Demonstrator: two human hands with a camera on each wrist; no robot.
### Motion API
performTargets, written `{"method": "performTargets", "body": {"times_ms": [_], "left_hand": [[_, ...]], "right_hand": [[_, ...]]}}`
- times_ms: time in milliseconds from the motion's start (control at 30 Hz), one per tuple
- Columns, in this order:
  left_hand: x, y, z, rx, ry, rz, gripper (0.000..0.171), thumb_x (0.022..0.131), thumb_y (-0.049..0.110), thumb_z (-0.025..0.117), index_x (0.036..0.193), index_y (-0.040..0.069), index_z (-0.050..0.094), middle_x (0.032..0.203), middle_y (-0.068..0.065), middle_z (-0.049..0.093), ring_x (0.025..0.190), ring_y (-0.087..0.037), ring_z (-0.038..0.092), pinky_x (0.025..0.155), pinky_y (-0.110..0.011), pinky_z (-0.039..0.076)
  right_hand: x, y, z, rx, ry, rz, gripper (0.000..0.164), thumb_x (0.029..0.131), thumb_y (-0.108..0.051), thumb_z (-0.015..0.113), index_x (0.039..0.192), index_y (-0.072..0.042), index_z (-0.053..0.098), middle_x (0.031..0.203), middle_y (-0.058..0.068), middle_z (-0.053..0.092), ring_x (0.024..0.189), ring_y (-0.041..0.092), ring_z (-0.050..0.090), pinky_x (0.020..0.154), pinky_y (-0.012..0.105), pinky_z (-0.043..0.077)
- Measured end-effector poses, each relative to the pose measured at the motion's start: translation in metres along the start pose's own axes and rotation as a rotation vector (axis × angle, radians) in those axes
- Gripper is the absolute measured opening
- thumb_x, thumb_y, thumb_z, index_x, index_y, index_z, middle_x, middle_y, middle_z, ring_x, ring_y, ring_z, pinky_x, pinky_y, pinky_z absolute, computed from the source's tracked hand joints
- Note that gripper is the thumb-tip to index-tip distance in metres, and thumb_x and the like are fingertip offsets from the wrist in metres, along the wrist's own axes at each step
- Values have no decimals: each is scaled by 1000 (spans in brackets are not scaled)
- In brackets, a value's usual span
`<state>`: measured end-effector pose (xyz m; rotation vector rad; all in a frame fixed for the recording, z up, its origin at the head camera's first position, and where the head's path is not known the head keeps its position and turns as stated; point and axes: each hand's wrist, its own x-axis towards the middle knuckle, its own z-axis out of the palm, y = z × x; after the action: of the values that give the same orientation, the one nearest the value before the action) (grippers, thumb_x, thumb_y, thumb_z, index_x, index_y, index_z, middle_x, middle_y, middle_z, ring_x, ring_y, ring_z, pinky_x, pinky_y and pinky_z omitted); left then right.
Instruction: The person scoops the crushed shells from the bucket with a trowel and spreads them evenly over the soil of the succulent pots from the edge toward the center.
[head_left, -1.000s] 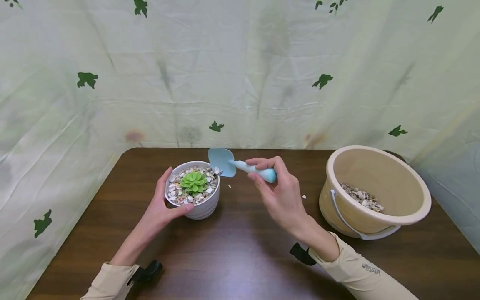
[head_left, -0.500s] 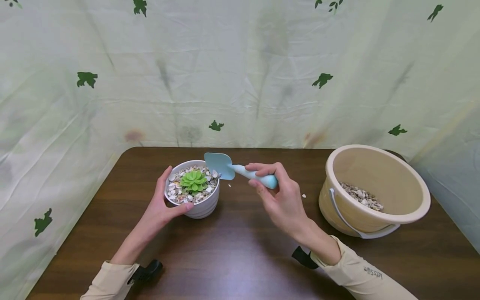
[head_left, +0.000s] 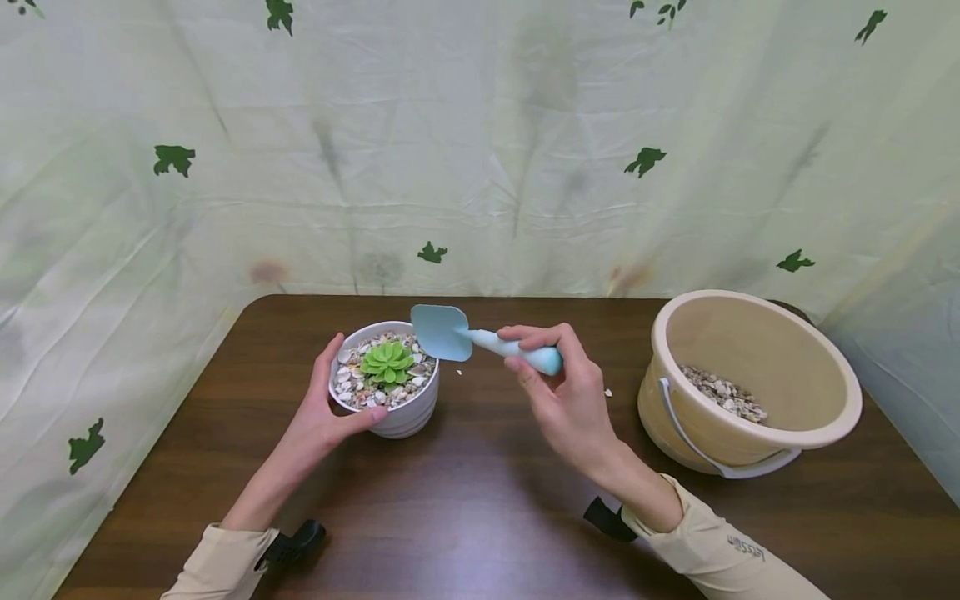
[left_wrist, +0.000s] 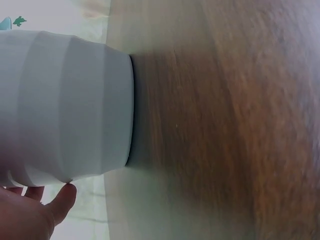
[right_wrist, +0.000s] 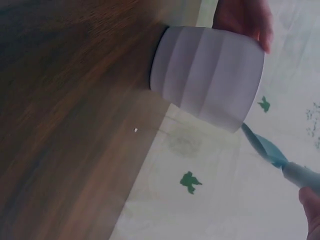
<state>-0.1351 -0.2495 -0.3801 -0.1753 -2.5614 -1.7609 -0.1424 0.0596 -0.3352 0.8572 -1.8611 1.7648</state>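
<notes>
A ribbed white flower pot (head_left: 408, 415) stands on the table, filled with small pebbles or shell bits (head_left: 351, 385) around a green succulent (head_left: 387, 363). My left hand (head_left: 322, 417) holds the pot from its left side, thumb at the near rim and fingers around the far side. In my right hand (head_left: 570, 400) is a light blue hand trowel (head_left: 442, 332), gripped by its handle. Its blade is at the pot's right rim, with no pebbles visible on it. The right wrist view shows the trowel blade (right_wrist: 265, 147) at the edge of the pot (right_wrist: 210, 75).
At the right stands a beige bucket (head_left: 652, 417) with a grey handle and pebbles (head_left: 723, 394) inside. Small white bits (head_left: 608, 393) lie on the dark wooden table (head_left: 480, 517). A leaf-patterned curtain (head_left: 495, 150) hangs behind the table.
The trowel blade moved slightly left and down over the pot rim, then a touch back right. The bits at its edge are gone from the blade. The left hand and pot stayed still.
</notes>
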Motion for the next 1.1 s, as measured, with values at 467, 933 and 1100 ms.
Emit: {"method": "performTargets", "body": {"times_ms": [467,933,1100], "left_hand": [[-2,4,8,3,59,-24,110,80,19,81,158,22,4,160,-7,9,140,-27,20,109,-51,21],[-4,8,6,39,76,-44,109,78,22,84,157,19,9,155,-11,18,136,-25,28,105,-41,26],[-3,7,8,36,86,-29,111,77,21,85,157,18,9,156,-10,15,138,-26,23,108,-47,23]], "right_hand": [[11,-2,-30,411,298,369,21,95,-3,62,110,7,51,121,28,57,110,36,62,89,46,49],[22,-42,-107,630,462,301,24,94,5,58,116,8,52,104,25,68,99,37,67,83,46,51],[23,-53,-143,782,448,288,15,96,7,52,110,14,56,106,29,67,101,41,66,87,51,46]]}}
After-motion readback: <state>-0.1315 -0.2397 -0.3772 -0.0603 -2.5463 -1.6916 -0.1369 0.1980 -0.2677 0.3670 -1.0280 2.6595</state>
